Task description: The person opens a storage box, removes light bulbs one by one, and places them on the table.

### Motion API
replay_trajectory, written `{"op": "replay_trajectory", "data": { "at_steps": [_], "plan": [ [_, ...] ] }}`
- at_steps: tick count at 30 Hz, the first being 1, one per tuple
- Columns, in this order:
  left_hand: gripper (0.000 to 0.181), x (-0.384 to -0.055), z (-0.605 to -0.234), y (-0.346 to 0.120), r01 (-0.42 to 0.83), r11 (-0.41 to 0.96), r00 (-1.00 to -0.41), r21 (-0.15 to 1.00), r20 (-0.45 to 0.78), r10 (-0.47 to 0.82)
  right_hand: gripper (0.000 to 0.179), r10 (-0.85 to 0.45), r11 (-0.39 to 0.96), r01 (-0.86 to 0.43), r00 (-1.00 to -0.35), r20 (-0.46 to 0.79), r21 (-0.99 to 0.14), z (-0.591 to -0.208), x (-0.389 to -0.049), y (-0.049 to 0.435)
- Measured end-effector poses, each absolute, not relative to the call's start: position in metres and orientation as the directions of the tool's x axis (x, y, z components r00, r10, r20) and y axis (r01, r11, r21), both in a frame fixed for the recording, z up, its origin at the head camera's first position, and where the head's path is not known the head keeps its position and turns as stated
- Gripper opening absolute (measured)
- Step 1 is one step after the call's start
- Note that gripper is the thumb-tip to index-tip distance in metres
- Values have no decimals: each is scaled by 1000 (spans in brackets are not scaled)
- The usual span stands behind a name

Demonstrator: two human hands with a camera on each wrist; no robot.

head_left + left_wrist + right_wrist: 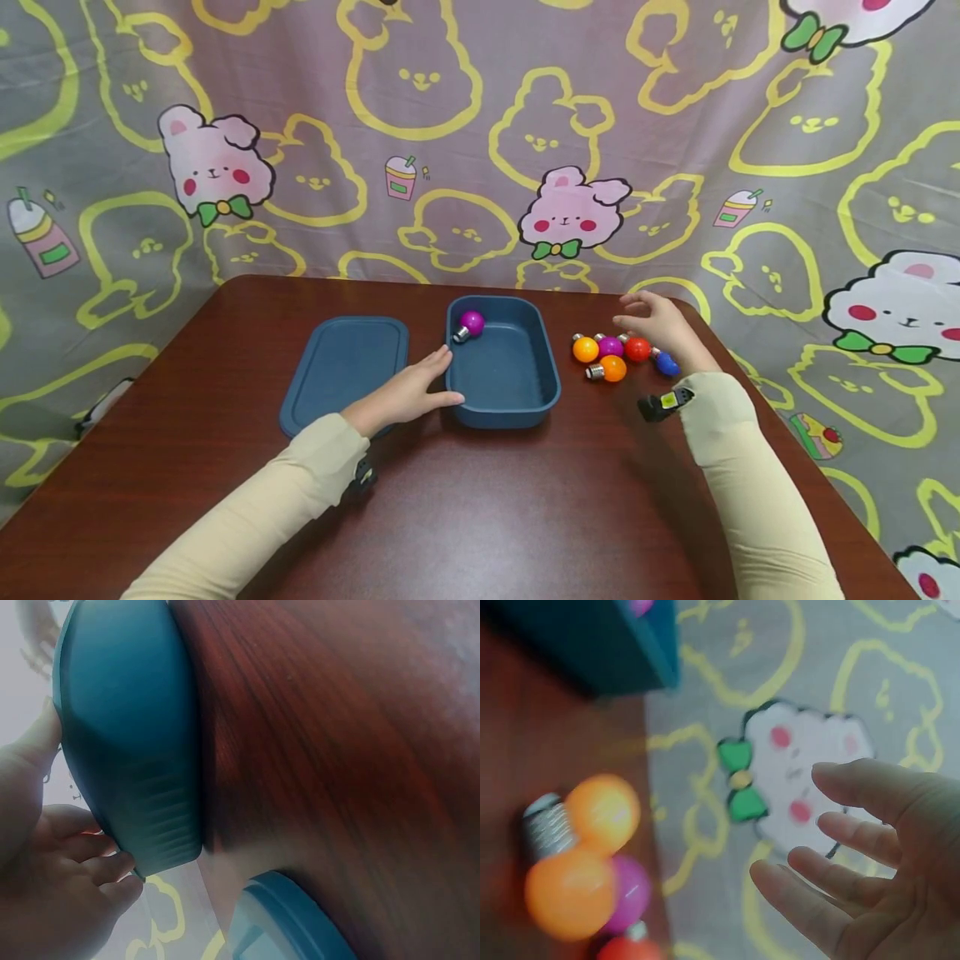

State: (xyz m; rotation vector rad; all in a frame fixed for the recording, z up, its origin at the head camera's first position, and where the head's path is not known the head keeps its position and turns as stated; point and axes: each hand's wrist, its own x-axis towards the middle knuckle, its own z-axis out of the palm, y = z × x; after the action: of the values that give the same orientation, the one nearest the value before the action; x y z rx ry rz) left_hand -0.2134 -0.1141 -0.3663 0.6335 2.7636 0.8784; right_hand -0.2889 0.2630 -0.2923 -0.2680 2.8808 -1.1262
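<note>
A blue rectangular box [504,367] stands on the table with one purple bulb [472,323] lying in its far left corner. My left hand [408,390] touches the box's left rim, fingers extended; the left wrist view shows this hand [67,862] along the box wall [139,750]. To the right of the box lie two orange bulbs [613,368], a purple bulb [610,347], a red bulb [637,348] and a blue bulb [666,363]. Above and just behind them hovers my right hand [660,327], fingers relaxed and apart, holding nothing. It also shows in the right wrist view [870,877].
A blue lid [348,371] lies flat on the table, left of the box and beneath my left forearm. The brown wooden table [480,508] ends at a patterned curtain [465,125] that hangs behind it and along both sides.
</note>
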Motion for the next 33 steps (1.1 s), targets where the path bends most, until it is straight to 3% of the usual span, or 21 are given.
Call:
{"op": "replay_trajectory", "data": {
  "at_steps": [5, 13, 26, 33],
  "plan": [
    [79, -213, -367, -115, 342, 736, -895, 584, -38, 445, 50, -218, 658, -178, -975, 41, -732, -270, -302, 231],
    [80, -213, -366, -114, 354, 735, -894, 578, -21, 448, 48, -324, 577, -248, -944, 61, -778, -268, -325, 177],
    [81, -216, -364, -114, 353, 736, -892, 578, -28, 450, 45, -455, 557, -249, -890, -40, -792, -298, -352, 108],
    [79, -217, -366, -114, 356, 729, -887, 585, -34, 461, 46, -474, 538, -167, -870, -133, -826, -323, -356, 88]
  ]
}}
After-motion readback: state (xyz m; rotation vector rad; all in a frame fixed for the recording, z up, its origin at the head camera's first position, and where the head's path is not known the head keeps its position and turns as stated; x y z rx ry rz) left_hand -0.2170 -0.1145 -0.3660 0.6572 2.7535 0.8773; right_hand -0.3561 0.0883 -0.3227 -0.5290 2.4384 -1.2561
